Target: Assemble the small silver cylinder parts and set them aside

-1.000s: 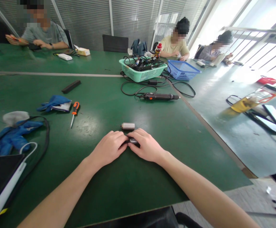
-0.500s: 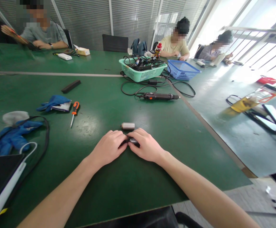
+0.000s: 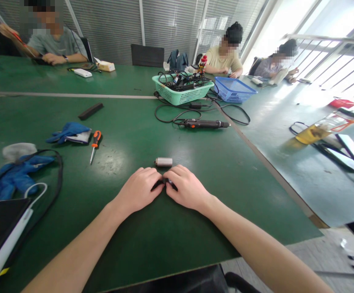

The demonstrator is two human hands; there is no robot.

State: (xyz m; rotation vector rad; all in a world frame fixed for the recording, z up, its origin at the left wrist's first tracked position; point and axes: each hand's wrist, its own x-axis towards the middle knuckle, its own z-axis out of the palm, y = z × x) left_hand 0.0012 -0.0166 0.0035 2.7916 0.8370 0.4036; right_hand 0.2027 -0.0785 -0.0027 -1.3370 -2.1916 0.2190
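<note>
Both my hands meet low over the green table, fingers curled round a small dark part. My left hand is closed on its left side, my right hand on its right. Most of the part is covered by fingers, so its kind cannot be made out. Just beyond my fingertips lies a silver cylinder, like a small motor, on its side and touched by neither hand. An orange-and-black screwdriver rests farther off to the left.
Blue gloves and a black tablet-like device with cables lie left. Ahead are an electric screwdriver, a green basket full of tools and a blue basket. A bottle lies right. Several people sit across.
My right hand has shifted slightly on the dark part, and less of it shows between my hands now. The left hand stays in place, as does the silver cylinder.
</note>
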